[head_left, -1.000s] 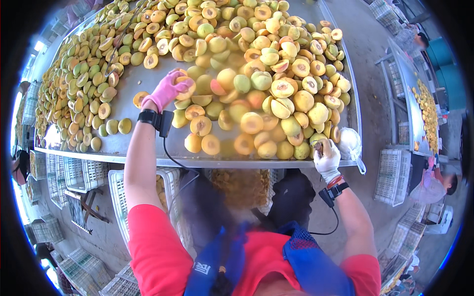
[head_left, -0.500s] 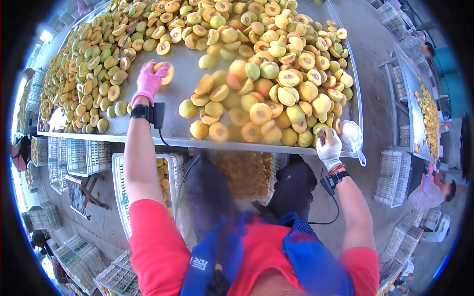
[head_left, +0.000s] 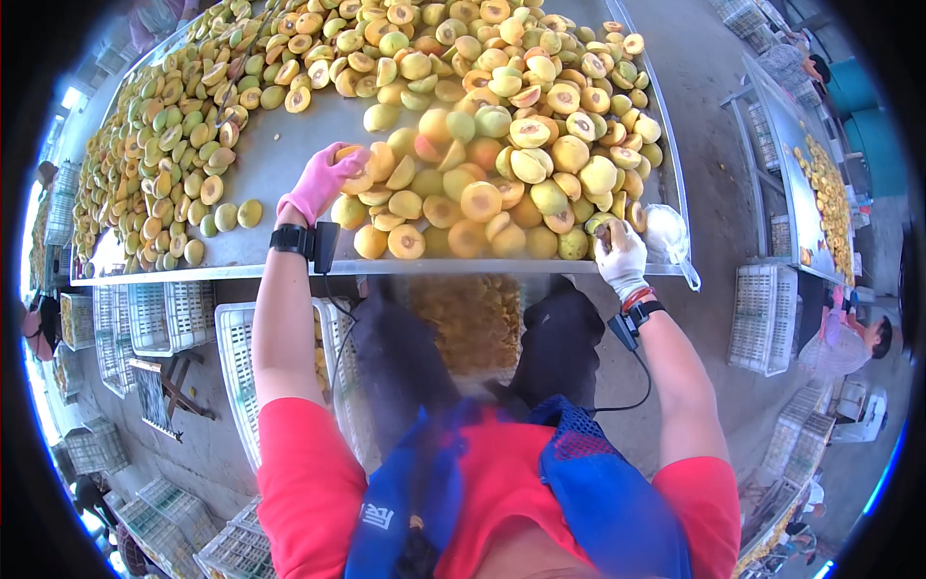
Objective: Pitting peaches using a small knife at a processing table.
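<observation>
My left hand [head_left: 328, 183], in a pink glove, curls its fingers round a yellow-orange peach half [head_left: 348, 151] at the left edge of the near peach pile [head_left: 463, 198]. At the table's front right, my right hand [head_left: 620, 256] in a white glove is closed. A small dark brown thing [head_left: 604, 233] shows at its fingertips, too small to name. The hand is beside the front right peaches and a white plastic bag [head_left: 666, 234]. Many peaches are cut in halves, and several show brown hollows. All lie on a metal table [head_left: 280, 169] with a raised rim.
More halves spread over the table's left side [head_left: 145, 164]. Below the front edge stand a white crate [head_left: 241, 357] and a container of peach pieces [head_left: 473, 323], near my legs. Stacked crates [head_left: 174, 314] are at left. Another table [head_left: 786, 174] and a person [head_left: 849, 343] are at right.
My left hand has moved right and slightly nearer, from above bare metal to the near pile. The right hand remains by the front right corner. The whole view has shifted slightly.
</observation>
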Demonstrator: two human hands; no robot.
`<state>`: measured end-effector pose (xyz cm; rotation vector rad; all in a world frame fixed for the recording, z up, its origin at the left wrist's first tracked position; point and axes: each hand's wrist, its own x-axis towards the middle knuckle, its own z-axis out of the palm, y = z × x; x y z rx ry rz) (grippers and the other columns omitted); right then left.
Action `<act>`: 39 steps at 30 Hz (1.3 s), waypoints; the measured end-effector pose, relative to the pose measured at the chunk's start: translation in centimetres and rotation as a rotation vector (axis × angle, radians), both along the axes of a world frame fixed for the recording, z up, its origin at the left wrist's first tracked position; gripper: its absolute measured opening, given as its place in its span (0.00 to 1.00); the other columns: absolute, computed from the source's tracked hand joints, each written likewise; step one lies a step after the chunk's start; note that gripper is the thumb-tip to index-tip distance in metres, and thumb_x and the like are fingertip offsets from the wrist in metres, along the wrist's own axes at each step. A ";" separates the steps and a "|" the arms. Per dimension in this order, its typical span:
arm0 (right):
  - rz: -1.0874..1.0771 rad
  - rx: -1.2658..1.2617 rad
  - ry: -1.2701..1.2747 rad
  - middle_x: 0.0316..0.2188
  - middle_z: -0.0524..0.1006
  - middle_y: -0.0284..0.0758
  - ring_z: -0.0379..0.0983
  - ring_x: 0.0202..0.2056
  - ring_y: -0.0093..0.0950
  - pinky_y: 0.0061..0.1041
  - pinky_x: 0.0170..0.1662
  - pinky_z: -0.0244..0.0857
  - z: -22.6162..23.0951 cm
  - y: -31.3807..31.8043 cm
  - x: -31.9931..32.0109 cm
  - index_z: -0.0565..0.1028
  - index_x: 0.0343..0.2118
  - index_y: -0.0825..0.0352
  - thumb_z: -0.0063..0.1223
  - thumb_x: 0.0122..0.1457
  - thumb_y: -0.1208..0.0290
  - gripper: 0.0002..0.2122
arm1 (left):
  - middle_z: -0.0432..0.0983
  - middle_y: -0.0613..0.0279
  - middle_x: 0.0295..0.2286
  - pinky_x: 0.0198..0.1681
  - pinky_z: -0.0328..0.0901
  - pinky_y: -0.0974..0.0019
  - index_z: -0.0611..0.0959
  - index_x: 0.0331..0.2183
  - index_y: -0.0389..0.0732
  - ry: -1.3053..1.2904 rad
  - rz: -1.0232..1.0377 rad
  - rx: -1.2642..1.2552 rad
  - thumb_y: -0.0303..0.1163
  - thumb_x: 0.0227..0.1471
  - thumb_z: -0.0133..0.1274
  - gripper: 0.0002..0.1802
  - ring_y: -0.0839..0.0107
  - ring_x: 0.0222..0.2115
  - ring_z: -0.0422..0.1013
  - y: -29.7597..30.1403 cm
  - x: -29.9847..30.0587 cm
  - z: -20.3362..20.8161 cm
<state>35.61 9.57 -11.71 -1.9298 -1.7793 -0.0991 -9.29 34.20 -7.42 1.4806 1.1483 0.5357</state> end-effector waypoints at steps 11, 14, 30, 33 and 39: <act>-0.005 -0.053 -0.020 0.32 0.76 0.41 0.74 0.35 0.44 0.40 0.39 0.68 -0.2 -0.4 0.4 0.74 0.35 0.59 0.56 0.54 0.67 0.07 | 0.77 0.50 0.41 0.35 0.73 0.69 0.73 0.51 0.35 -0.437 0.164 -0.168 0.60 0.62 0.35 0.37 0.65 0.37 0.77 -14.5 0.6 10.7; 0.029 0.019 0.027 0.32 0.77 0.42 0.74 0.35 0.45 0.41 0.38 0.68 0.3 -0.8 0.3 0.73 0.35 0.60 0.56 0.55 0.66 0.08 | 0.76 0.54 0.45 0.40 0.73 0.65 0.63 0.55 0.34 -0.881 0.088 -0.057 0.34 0.57 0.57 0.30 0.64 0.43 0.76 -19.4 1.8 11.9; 0.289 -0.222 1.570 0.26 0.73 0.28 0.67 0.28 0.14 0.16 0.31 0.63 12.8 -12.6 -19.9 0.71 0.38 0.68 0.55 0.61 0.68 0.09 | 0.67 0.54 0.53 0.55 0.62 0.62 0.64 0.59 0.33 -0.523 0.138 0.384 0.40 0.65 0.40 0.27 0.65 0.54 0.66 -31.8 9.7 9.4; 0.266 -0.046 1.358 0.27 0.73 0.29 0.68 0.30 0.15 0.17 0.33 0.64 11.0 -12.3 -19.9 0.70 0.38 0.69 0.57 0.60 0.68 0.11 | 0.66 0.57 0.54 0.57 0.59 0.65 0.63 0.60 0.35 -0.806 0.176 0.012 0.42 0.65 0.41 0.29 0.69 0.55 0.64 -33.2 10.5 8.9; 0.358 0.121 1.146 0.27 0.73 0.31 0.69 0.30 0.17 0.23 0.35 0.67 11.3 -12.7 -18.5 0.71 0.37 0.69 0.59 0.57 0.74 0.10 | 0.71 0.58 0.48 0.50 0.65 0.71 0.61 0.60 0.38 -0.470 0.183 -0.294 0.31 0.60 0.51 0.29 0.73 0.48 0.68 -34.1 10.1 10.5</act>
